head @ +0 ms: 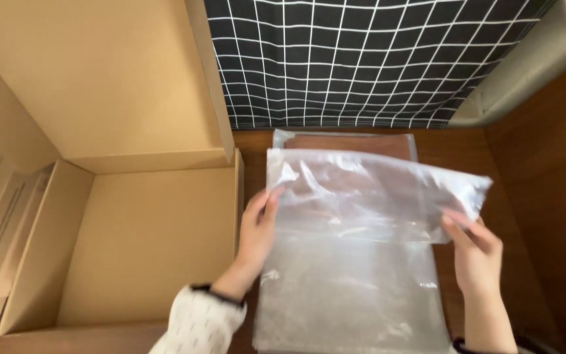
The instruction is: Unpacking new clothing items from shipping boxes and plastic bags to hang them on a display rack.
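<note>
Brown wood desk (532,216), wall w/ black-white grid cloth (361,59) at far edge. Open cardboard box (145,242) on desk's left side. Left hand (257,233) & right hand (476,252), fingers pinched shut, hold clear plastic bag (368,193) by its ends above stack of bags (352,295) mid-desk.

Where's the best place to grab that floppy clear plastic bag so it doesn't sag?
Probably by its two short ends, as now: the left hand pinches the clear plastic bag at its left edge, the right hand at its right edge. It is thin, limp and wide, so side grips keep it spread.
</note>
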